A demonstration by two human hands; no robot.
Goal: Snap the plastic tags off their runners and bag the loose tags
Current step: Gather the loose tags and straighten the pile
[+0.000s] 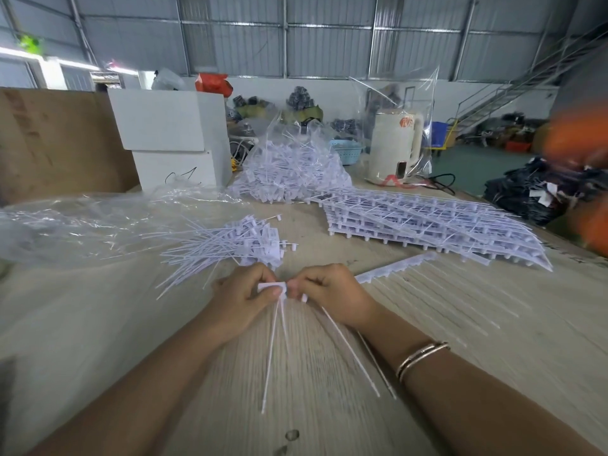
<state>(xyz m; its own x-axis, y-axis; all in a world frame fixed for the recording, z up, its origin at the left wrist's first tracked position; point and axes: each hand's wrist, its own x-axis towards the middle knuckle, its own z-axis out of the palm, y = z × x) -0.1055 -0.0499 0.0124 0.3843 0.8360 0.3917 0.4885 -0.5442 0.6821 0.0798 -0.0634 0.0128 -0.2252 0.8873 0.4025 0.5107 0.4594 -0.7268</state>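
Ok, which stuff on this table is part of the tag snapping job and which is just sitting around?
Part of the job:
left hand and right hand pinching a tag
runner strip
loose tag pile
stacked runners
bagged tags
empty clear bag

Just lying about:
kettle
white boxes

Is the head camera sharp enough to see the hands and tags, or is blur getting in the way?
Head view: left hand and right hand fairly sharp, pinching the tags; orange blur smears the right edge; wide-angle bends the roof beams; soft even light, glare on the plastic bag.
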